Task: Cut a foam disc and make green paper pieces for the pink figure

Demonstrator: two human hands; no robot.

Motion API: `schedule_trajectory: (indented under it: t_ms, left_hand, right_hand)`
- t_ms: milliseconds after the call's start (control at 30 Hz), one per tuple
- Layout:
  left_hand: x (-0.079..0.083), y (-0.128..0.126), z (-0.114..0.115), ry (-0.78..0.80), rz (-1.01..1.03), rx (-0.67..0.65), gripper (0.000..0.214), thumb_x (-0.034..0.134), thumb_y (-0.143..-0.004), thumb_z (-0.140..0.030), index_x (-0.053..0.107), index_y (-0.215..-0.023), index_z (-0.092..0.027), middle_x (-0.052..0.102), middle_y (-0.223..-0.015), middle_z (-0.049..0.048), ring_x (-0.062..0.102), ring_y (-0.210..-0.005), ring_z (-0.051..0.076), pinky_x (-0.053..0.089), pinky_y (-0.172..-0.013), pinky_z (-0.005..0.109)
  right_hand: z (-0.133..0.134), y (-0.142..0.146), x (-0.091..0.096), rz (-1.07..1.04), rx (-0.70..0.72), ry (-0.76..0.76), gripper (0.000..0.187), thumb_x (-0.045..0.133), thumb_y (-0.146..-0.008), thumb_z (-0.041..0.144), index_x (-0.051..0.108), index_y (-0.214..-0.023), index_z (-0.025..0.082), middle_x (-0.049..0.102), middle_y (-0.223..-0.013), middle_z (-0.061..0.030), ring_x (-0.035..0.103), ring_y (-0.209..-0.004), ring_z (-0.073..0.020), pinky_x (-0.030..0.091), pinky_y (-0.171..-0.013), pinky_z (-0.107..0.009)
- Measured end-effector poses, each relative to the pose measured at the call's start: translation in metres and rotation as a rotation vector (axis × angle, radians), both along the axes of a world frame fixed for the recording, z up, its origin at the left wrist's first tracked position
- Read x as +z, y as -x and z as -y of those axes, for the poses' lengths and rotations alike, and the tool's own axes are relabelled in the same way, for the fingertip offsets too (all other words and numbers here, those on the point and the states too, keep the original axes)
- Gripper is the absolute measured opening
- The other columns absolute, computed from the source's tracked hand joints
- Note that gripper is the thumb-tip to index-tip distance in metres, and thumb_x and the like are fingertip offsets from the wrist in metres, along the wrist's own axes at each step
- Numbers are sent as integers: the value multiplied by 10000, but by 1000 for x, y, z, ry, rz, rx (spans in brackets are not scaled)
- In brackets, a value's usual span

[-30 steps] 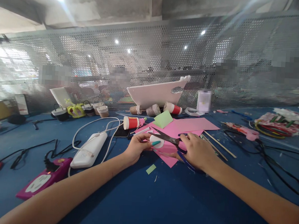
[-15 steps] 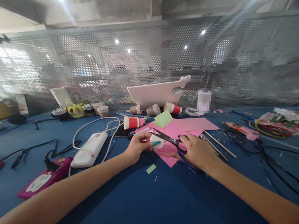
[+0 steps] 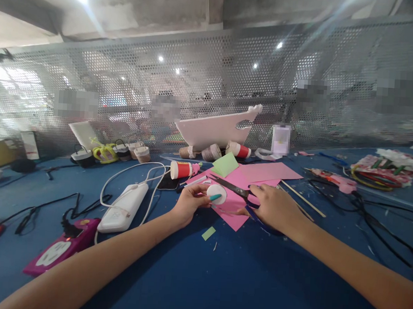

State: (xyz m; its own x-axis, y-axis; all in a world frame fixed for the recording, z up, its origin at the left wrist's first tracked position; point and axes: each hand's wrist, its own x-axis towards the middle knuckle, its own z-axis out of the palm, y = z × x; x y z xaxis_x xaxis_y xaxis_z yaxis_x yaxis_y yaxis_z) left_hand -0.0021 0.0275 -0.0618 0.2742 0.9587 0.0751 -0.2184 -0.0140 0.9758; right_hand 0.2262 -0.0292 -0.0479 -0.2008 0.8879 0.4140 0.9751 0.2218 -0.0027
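A small white disc (image 3: 219,190) is being pinched between the thumb and fingers of the left hand (image 3: 191,204), its flat round face being turned toward the camera and partly covered by a long teal thumbnail (image 3: 215,197). The disc is being held over the near part of some pink paper sheets (image 3: 271,171), close to the middle of the view. A pair of dark-bladed scissors (image 3: 237,190) is being gripped by the right hand (image 3: 276,210), with the blue handles being enclosed by its fingers. The blades are being pointed leftward, and their tips are being held just beside the upper edge of the disc; whether the disc is being touched by them cannot be told.

The pink sheets are being partly covered by green paper (image 3: 225,165) on their far side. A small green paper scrap (image 3: 208,233) is lying on the blue table (image 3: 185,279), nearer to the camera than the disc. Beyond the left hand, a red-and-white paper cup (image 3: 181,170) is lying on its side near a dark smartphone (image 3: 168,182). Farther left, a white power bank (image 3: 123,203) is resting near a magenta power strip (image 3: 60,250), into which a black plug (image 3: 71,230) is being fitted. Wooden sticks (image 3: 303,198) are lying just beyond the right hand, and a pink glue gun (image 3: 338,180) is resting farther right. Behind the papers, a white foam board (image 3: 215,129) is being propped before a perforated metal screen (image 3: 127,84).
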Motion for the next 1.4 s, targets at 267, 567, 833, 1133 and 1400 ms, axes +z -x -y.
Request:
schedule_trajectory:
  t_ms: [267,567,833,1133,1400]
  left_hand:
    - [1,-2,1,-2,38,13,401,875,-445,-160,669,-786,-128,687,-658,0,644,-604,120,553,-616,250]
    - [-2,-1,-2,-19,56,2,391,883,-405,-151,650,-718,-122,670,-613,-9,624,-568,114,540,-592,245]
    - [-2,0,-1,-47,46,-9,387,886,-405,-175,652,-710,-129,675,-610,-7,630,-563,124,553,-597,268]
    - [0,-1,2,-37,19,-9,352,877,-432,-175,645,-692,-126,670,-642,-6,620,-562,106,544,-569,236]
    - [7,-1,5,-37,6,-1,582,814,-558,-130,625,-1104,-195,593,-701,-48,612,-593,84,561,-605,227]
  right_hand:
    - [-2,-10,4,-44,120,104,578,463,-817,638,597,-1071,136,658,-944,-140,656,-842,-289,464,-658,-345]
    - [2,-7,6,-64,168,146,497,502,-802,626,616,-985,179,655,-927,-111,649,-830,-255,452,-647,-312]
    - [6,-4,9,-2,164,93,549,493,-793,658,630,-996,167,654,-895,-116,651,-790,-259,448,-635,-318]
    - [1,-8,6,19,130,61,518,467,-800,667,628,-888,183,627,-754,-78,626,-662,-224,391,-561,-288]
    - [-5,-13,7,-196,47,20,453,418,-868,609,541,-739,192,650,-675,-82,634,-621,-213,366,-534,-276]
